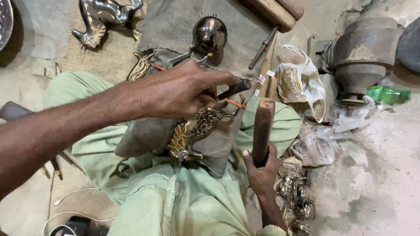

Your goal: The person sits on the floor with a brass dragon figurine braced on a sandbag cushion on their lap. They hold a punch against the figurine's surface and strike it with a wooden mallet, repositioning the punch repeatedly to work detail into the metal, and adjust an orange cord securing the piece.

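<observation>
Brass ornament [194, 131], pierced and leaf-patterned, lies on a grey-brown cloth pad [144, 140] across the person's lap, between the two hands. Left hand [181, 89] is closed around a dark-handled chisel [234, 88], which slants down toward the upper end of the ornament; the tip itself is hidden behind the fingers. Right hand [261, 168] is closed around the lower end of a wooden mallet [263, 129], held upright just beside the ornament, apart from the chisel. A round, dark polished metal vessel [209, 34] rests on burlap above the left hand. A silver animal figure [105, 19] lies at the upper left. Crumpled plastic bags [302, 83] and a green bottle [387, 94] lie to the right.
</observation>
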